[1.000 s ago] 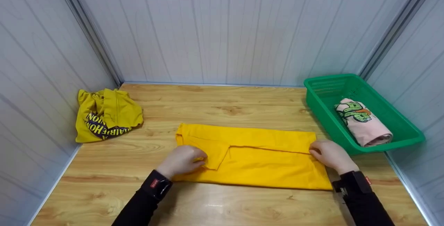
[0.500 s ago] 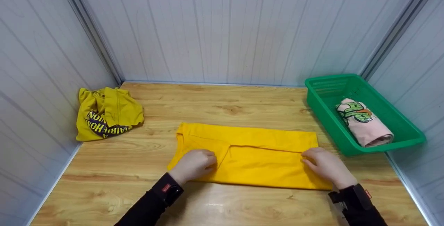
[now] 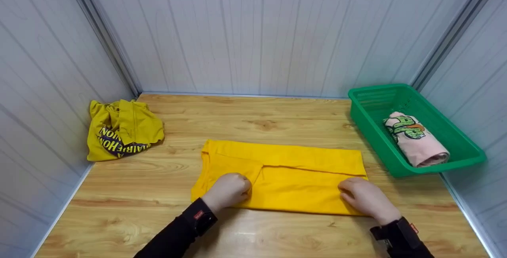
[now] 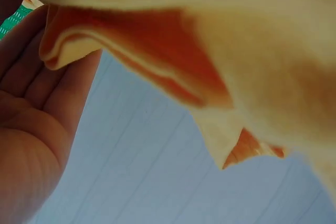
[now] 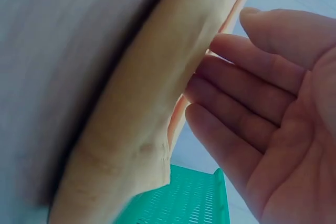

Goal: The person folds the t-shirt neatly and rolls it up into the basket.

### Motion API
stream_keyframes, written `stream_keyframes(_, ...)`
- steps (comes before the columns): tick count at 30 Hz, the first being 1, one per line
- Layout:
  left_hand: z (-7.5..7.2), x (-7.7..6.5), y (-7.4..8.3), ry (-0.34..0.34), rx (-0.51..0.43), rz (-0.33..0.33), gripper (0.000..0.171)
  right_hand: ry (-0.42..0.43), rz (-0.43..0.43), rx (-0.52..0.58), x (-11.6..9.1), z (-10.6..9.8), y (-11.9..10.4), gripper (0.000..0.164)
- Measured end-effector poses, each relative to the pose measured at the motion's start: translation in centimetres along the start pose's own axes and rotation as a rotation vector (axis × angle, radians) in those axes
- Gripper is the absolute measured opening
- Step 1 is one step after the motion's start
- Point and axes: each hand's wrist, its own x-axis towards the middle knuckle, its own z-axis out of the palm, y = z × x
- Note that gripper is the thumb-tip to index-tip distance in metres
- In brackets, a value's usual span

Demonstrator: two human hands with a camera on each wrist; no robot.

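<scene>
A bright yellow T-shirt [image 3: 301,190] lies folded lengthwise on the wooden table, collar end to the left and one sleeve flap folded inward. My left hand [image 3: 229,190] rests over that sleeve flap near the lower edge; in the left wrist view its fingers [image 4: 31,77] extend under the draped cloth. Toward the hem end, my right hand [image 3: 364,196] touches the shirt with its fingertips. The right wrist view shows those fingers [image 5: 236,95] nearly straight, tips against the cloth and thumb apart.
A green plastic basket [image 3: 370,135] stands at the right, holding a rolled pink garment [image 3: 422,143] with a green print. At the left wall lies a crumpled mustard-yellow garment [image 3: 138,125] with dark lettering. Pale panel walls [image 3: 245,32] enclose the wooden table [image 3: 253,123] on three sides.
My left hand has slid right and slightly nearer along the sleeve flap. The right hand has moved left and nearer from the hem corner. The shirt stays nearly in place.
</scene>
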Motion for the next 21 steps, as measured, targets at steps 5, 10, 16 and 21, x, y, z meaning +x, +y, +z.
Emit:
stream_keyframes(5,0.2,0.2,0.0,0.015,0.049,0.003,0.022,0.004,-0.009,0.002,-0.1,0.1,-0.1,0.014)
stream_keyframes(10,0.4,0.4,-0.1,0.038,0.070,-0.004,0.025,-0.006,0.003,0.006,-0.1,0.1,0.0,0.015)
stream_keyframes(16,-0.3,0.6,0.0,0.098,-0.054,-0.080,0.026,-0.014,0.007,0.025,-0.2,0.1,0.0,0.015)
stream_keyframes(21,-1.5,1.1,0.2,0.145,-0.127,-0.113,0.018,-0.018,0.018,0.031,-0.2,0.1,0.1,0.016)
